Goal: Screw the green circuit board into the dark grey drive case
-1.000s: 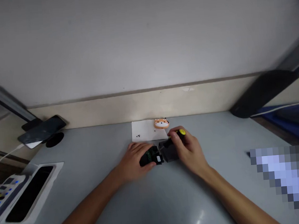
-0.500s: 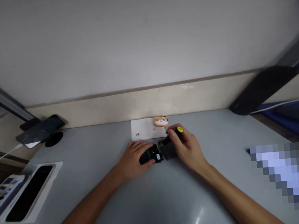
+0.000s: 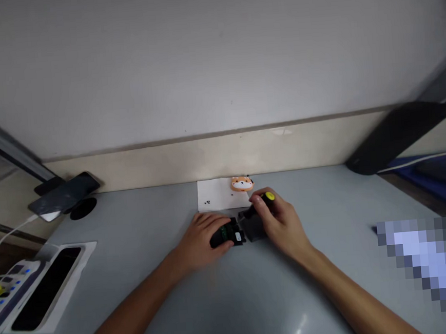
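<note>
My left hand [image 3: 200, 241] presses down on a small black device [image 3: 228, 235] with a green circuit board showing, holding it on the grey table [image 3: 145, 255]. My right hand [image 3: 281, 224] grips a small screwdriver [image 3: 257, 206] with a black handle and yellow cap, its tip angled down at the device. A dark grey casing part [image 3: 254, 228] lies just right of the device, under my right hand. Behind them a white paper sheet [image 3: 219, 194] carries a few tiny black screws [image 3: 208, 202].
An orange animal-shaped figure [image 3: 242, 184] sits at the paper's far edge by the wall. A phone [image 3: 63, 195] on a stand is at far left, a white power strip [image 3: 8, 279] and a table slot [image 3: 43, 292] at near left. A black lamp head [image 3: 394, 135] hangs at right.
Both hands stay on the device and screwdriver; only slight shifts of the view and of the right hand's fingers on the handle.
</note>
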`<state>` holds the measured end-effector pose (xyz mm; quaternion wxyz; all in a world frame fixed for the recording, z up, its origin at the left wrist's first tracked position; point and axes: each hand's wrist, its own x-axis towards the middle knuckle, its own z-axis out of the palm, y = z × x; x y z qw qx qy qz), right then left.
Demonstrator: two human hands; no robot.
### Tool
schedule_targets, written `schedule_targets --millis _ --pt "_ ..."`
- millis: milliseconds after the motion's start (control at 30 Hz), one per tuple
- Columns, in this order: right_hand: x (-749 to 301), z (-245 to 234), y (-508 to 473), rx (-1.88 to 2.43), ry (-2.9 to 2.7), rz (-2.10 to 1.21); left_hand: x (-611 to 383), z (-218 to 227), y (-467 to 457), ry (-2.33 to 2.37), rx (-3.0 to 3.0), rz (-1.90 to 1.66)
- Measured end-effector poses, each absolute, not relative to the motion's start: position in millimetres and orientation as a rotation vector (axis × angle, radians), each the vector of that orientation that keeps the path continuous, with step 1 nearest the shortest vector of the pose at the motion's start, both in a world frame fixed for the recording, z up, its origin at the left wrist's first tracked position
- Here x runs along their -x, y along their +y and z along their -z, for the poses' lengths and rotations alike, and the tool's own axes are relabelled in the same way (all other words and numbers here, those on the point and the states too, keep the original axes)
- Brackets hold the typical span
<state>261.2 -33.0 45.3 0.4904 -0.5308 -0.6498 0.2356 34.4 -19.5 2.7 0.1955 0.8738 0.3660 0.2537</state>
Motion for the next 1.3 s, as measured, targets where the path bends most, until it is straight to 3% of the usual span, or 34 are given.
schedule_targets --millis 1300 --pt "-255.8 -52.1 -37.9 1.260 -1.754 -0.597 -35.4 0.4 -20.0 1.048 -2.473 -0.731"
